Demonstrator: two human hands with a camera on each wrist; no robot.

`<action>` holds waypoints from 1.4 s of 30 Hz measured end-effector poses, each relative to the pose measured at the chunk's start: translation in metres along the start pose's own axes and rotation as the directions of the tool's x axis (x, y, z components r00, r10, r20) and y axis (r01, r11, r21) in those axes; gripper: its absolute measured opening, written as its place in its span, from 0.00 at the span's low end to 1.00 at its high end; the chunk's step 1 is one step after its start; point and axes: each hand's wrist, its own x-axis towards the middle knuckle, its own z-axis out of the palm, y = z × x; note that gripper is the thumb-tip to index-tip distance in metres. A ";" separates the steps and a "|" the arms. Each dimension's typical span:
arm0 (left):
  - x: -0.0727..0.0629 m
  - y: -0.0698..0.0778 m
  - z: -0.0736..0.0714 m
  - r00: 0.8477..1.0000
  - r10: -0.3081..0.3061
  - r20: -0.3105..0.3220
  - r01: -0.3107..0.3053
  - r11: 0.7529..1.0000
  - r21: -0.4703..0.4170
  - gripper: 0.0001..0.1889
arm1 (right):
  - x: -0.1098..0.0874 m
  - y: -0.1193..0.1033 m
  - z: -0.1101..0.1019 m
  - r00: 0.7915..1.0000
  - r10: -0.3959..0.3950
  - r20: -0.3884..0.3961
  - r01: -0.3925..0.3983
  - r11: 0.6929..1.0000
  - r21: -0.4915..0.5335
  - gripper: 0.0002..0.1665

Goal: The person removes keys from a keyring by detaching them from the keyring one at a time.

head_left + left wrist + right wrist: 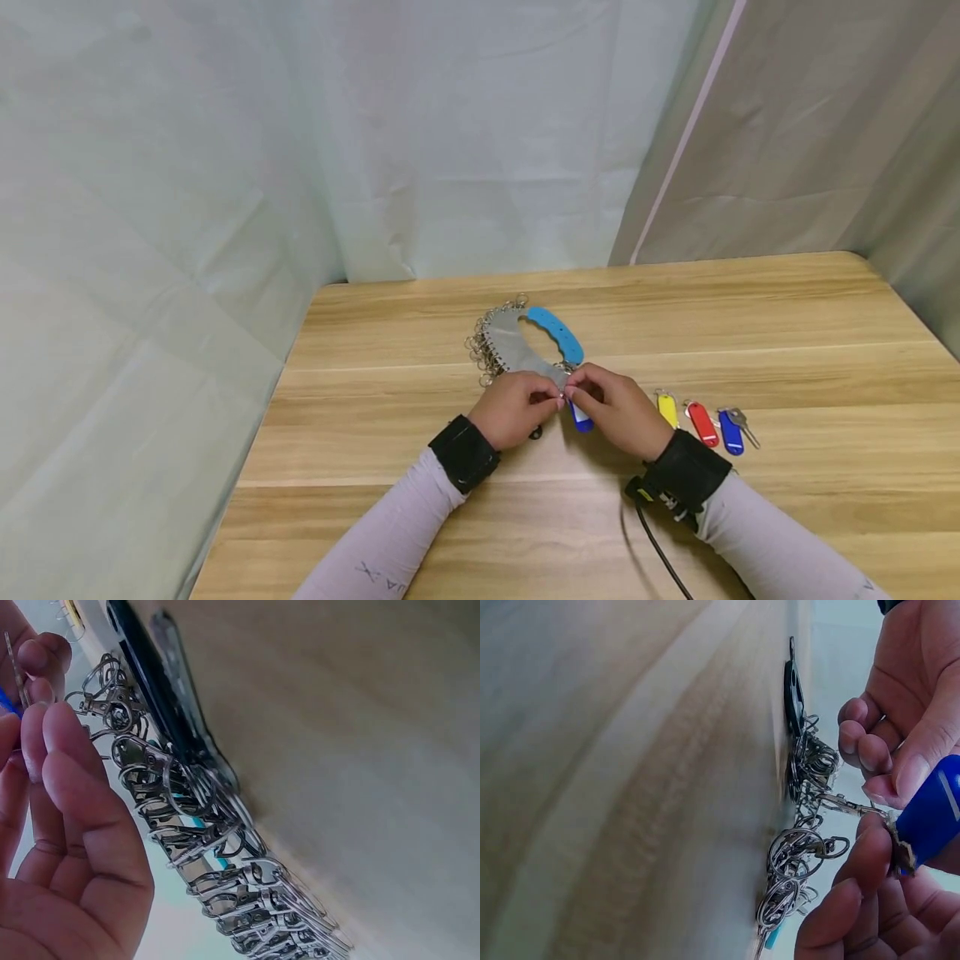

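A curved grey metal key holder with a blue grip handle lies on the table, metal rings and snap clips lining its outer edge. At its near end my hands meet fingertip to fingertip. My left hand pinches a small snap clip there. My right hand pinches a blue key tag at its ring end; its fingers partly hide the ring. Beside the left hand, a black tag and a key hang from the holder.
To the right of my right hand lie a yellow tag, a red tag and another blue tag with a key. A black cable runs from the right wristband. Grey curtains stand behind the wooden table.
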 end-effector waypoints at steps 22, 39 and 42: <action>0.000 -0.005 -0.013 0.992 -0.120 0.049 0.122 0.992 -0.038 0.08 | -0.011 0.006 -0.033 0.996 0.060 0.061 -0.055 0.995 -0.080 0.07; -0.007 -0.024 -0.032 0.974 -0.223 -0.042 0.226 0.967 0.115 0.06 | -0.025 0.026 -0.055 0.980 0.146 0.133 -0.115 0.970 -0.216 0.07; -0.009 -0.026 -0.031 0.971 -0.236 -0.031 0.238 0.962 0.137 0.04 | -0.026 0.029 -0.058 0.978 0.155 0.138 -0.120 0.965 -0.234 0.08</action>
